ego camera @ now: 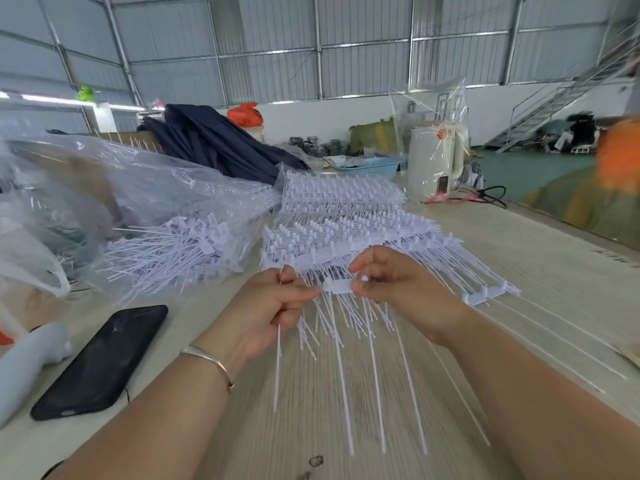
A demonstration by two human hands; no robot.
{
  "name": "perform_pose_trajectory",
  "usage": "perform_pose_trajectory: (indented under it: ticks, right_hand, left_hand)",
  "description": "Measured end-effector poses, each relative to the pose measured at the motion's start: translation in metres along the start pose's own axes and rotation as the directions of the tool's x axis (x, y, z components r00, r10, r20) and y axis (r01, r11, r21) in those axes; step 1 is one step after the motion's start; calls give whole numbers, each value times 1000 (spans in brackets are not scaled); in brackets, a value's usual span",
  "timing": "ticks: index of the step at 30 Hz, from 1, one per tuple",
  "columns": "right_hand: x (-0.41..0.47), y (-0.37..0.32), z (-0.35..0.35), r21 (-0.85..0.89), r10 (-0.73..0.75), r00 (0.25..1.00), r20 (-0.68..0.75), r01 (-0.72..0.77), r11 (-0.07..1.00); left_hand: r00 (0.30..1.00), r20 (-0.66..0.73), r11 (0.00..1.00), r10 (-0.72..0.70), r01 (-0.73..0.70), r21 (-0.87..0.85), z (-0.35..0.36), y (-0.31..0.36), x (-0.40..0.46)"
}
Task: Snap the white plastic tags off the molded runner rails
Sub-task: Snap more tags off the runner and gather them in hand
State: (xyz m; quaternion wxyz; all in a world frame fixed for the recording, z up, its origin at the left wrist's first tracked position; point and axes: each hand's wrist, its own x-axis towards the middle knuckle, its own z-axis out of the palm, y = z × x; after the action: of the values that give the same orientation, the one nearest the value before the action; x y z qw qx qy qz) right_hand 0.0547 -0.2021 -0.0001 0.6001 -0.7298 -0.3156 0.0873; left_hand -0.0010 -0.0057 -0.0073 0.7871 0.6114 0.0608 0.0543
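A short white runner rail point(337, 286) with long thin tags hanging from it is held between my two hands above the table. My left hand point(273, 310) curls round a few thin white tag stems point(278, 358) that hang down past my wrist, and its fingertips touch the rail's left end. My right hand point(398, 289) pinches the rail's right end between thumb and fingers. Behind my hands lies a stack of full runner rails point(346, 223) with rows of tags.
A clear plastic bag point(145, 209) of loose white tags lies at the left. A black phone point(104, 362) and a grey object point(31, 358) rest at the near left. Another rail point(485, 294) lies at the right. A kettle point(434, 161) stands behind, with a blue basket point(377, 166).
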Motion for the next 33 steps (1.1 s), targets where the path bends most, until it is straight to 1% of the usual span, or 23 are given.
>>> perform_pose_trajectory:
  ticks: [2, 4, 6, 8, 10, 11, 12, 13, 14, 15, 16, 17, 19, 20, 22, 23, 24, 26, 29, 33]
  right_hand:
    - [-1, -2, 3, 14, -21, 1000, -11, 21, 1000]
    - [-1, -4, 3, -5, -43, 999, -20, 43, 999]
    - [0, -4, 3, -92, -84, 996, -40, 80, 993]
    - [0, -2, 8, -205, -164, 985, -58, 149, 967]
    - [-1, -1, 13, -277, -244, 968, -59, 219, 936]
    - [-1, -1, 15, -309, -278, 959, -53, 249, 918]
    - [-1, 0, 15, -363, -313, 948, -52, 274, 891]
    - [0, 1, 13, -453, -347, 936, -63, 283, 845]
    - [1, 3, 10, -568, -380, 922, -76, 273, 777]
    - [2, 4, 8, -670, -392, 916, -89, 236, 704]
    - [2, 4, 5, -725, -378, 920, -107, 188, 663]
    - [3, 5, 4, -732, -339, 933, -124, 145, 665]
    - [4, 8, 2, -661, -236, 965, -116, 102, 744]
    - [4, 8, 3, -589, -197, 974, -110, 96, 802]
    - [4, 6, 3, -390, -169, 976, -134, 105, 915]
    - [3, 4, 3, -298, -162, 975, -154, 110, 948]
    - [3, 3, 3, -226, -155, 974, -167, 116, 967]
    - [2, -2, 4, -140, -153, 974, -165, 131, 982]
    - [-1, -6, 7, -93, -170, 975, -140, 158, 983]
    - [-3, -10, 12, -84, -181, 978, -102, 173, 981]
  left_hand:
    - [1000, 4, 1000, -22, 22, -12, 6, -2, -1]
    - [997, 30, 996, -75, 76, -40, 11, -2, -3]
    - [996, 46, 995, -77, 80, -57, 13, -2, -4]
    - [998, 60, 1000, -28, 27, 16, 14, -3, -5]
    - [998, 57, 989, 39, -47, 140, 15, -5, -7]
    - [997, 45, 983, 67, -74, 170, 15, -6, -7]
    - [996, 31, 981, 84, -88, 172, 14, -7, -7]
    - [996, 23, 984, 91, -93, 151, 14, -7, -6]
    - [996, 16, 990, 87, -88, 114, 14, -7, -6]
    - [997, 15, 995, 74, -75, 70, 13, -5, -6]
    - [998, 20, 998, 55, -56, 26, 14, -4, -7]
    - [999, 31, 999, 35, -35, -13, 14, -3, -6]
    - [998, 55, 998, -1, 4, -57, 15, -3, -7]
    - [998, 63, 997, -17, 21, -69, 15, -3, -7]
    - [995, 86, 992, -54, 63, -106, 15, -3, -8]
    - [991, 108, 986, -72, 87, -141, 15, -3, -8]
    - [987, 132, 977, -88, 112, -180, 16, -3, -8]
    - [980, 171, 961, -101, 141, -239, 15, -2, -9]
    - [973, 214, 947, -84, 145, -288, 15, -4, -10]
    - [960, 270, 923, -77, 171, -344, 19, -6, -11]
